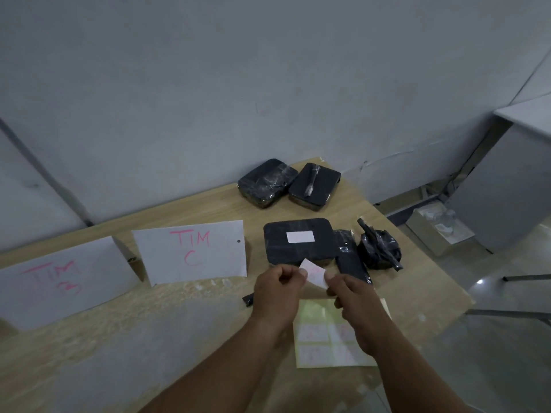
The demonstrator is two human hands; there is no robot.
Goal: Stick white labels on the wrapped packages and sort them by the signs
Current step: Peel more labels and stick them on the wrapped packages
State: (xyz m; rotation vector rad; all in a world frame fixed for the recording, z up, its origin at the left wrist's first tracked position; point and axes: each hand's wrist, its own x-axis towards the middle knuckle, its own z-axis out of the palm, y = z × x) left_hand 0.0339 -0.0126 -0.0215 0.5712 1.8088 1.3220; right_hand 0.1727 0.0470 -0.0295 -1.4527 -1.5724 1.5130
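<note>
Pinching the white label (313, 274) between left hand (277, 293) and right hand (354, 299), we judge the narrow unlabelled package (351, 260), just above and running up-frame, nearer our right.

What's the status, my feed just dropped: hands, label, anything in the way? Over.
Left hand and right hand both pinch one white label, clear of the sheet. One package labelled, four bare. Nothing blocking.

Both hands (278, 293) (351, 296) pinch white label (313, 274) above table (179, 323)
</note>
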